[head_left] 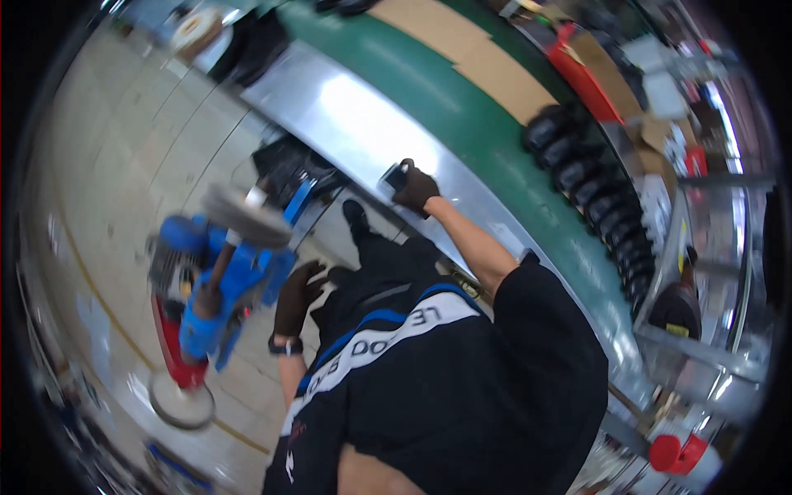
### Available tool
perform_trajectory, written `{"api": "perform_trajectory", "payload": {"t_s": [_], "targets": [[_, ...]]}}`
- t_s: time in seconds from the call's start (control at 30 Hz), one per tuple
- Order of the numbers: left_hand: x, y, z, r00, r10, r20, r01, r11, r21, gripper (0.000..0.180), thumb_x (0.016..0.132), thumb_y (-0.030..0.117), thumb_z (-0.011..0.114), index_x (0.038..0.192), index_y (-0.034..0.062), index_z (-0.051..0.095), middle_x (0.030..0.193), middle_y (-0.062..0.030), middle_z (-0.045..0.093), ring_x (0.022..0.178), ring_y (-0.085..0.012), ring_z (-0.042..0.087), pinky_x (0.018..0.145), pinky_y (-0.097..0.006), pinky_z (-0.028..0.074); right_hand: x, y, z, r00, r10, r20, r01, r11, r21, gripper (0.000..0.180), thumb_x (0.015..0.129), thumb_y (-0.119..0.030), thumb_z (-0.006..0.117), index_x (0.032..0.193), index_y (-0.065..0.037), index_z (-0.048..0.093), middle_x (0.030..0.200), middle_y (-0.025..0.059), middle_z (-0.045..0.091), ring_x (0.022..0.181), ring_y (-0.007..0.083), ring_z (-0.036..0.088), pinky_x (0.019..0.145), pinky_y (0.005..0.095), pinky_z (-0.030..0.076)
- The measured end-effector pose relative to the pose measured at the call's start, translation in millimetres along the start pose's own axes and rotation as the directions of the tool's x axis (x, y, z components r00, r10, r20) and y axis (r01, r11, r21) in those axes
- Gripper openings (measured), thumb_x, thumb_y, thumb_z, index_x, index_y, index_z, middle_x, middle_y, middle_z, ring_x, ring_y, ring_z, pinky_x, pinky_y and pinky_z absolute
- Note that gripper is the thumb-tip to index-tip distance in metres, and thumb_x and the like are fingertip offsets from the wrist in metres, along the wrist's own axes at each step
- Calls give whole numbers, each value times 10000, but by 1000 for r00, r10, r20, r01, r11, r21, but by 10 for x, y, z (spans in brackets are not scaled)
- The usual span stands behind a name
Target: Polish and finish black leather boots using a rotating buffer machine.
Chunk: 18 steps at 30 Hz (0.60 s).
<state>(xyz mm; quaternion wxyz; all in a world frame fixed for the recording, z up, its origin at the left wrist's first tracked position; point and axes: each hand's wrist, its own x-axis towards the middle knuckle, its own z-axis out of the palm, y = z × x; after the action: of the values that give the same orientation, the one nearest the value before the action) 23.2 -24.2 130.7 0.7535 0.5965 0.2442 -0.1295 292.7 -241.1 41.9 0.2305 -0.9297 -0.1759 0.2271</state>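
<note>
My right hand (417, 190), in a dark brown glove, is closed around a small dark rectangular thing (393, 176) with a paler face; its exact kind is not clear. It is held over the shiny metal edge strip (355, 107) of the long bench. My left hand (297, 301), also gloved and with a band at the wrist, hangs low beside my body with its fingers apart and nothing in them. Close to its left stands a blue polishing machine (202, 318) with a grey wheel (246, 216) at one end and a pale wheel (181, 400) at the other.
A green belt (487, 157) runs along the bench, bearing cardboard sheets (462, 49) and a row of black shoe-like pieces (590, 186). Beyond it are a red tray (586, 78) and metal shelving (701, 355). A black bag-like bundle (256, 45) hangs at the bench's far left end.
</note>
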Motion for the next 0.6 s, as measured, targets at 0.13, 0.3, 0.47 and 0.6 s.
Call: {"api": "perform_trajectory", "payload": {"t_s": [0.13,0.3,0.47,0.6], "targets": [[237,-479,91,999,-29,40,46,866,-498,381,900,171,432,1252,28,390,1221,-128,482,1080,-225,517,843,-308,454,-197,-587,286,956,-178,234,176,984,31,1056,534,-345,700,1361,-46,116,1006,255,564,872,382,576,785,408,468],[409,-855,131,938,340,67,-331,936,-120,365,808,-20,519,1161,24,436,1146,-111,497,1029,-223,522,862,-332,452,-639,-1370,839,865,-383,325,337,922,189,1074,533,-367,694,1364,-40,98,1007,294,552,917,405,558,798,420,449],[316,-797,128,924,362,-125,-376,792,-482,342,734,-64,565,1051,20,466,1023,-63,529,921,-185,548,788,-314,476,-671,-1729,799,882,-366,296,325,929,178,1022,539,-313,660,1359,-15,128,963,288,566,894,389,567,789,401,456],[317,-750,88,957,269,-110,-286,802,-525,357,699,-55,604,1021,25,474,940,-37,535,837,-143,553,709,-279,488,-635,-1738,862,891,-367,267,329,928,176,1016,537,-302,657,1360,-15,134,965,291,564,897,386,566,789,399,457]]}}
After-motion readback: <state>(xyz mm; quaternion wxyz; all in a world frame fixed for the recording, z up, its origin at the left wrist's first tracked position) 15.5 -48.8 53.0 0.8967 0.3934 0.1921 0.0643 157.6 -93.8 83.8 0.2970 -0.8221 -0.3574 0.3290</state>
